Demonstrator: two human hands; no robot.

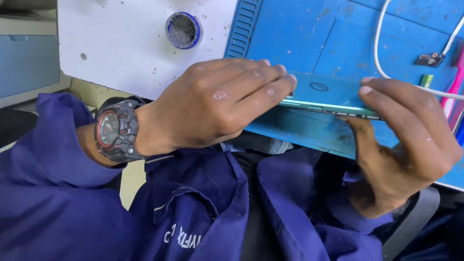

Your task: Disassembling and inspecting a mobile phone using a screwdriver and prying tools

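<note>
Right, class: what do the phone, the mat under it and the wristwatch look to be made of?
Phone: glossy teal back, likely glass or plastic, with a thin metallic-looking edge that catches light. Blue work mat: matte and scuffed with moulded ridges, probably silicone or rubber. Wristwatch on the left hand: chunky matte black case, seemingly resin, with red accents.

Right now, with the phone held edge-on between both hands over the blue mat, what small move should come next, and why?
Probably lower the phone flat onto the blue mat. The left hand and right hand pinch it only by its ends, with fingers on its thin edge, so it hangs unsupported above the mat. The white cable runs close behind it and could snag.
</note>
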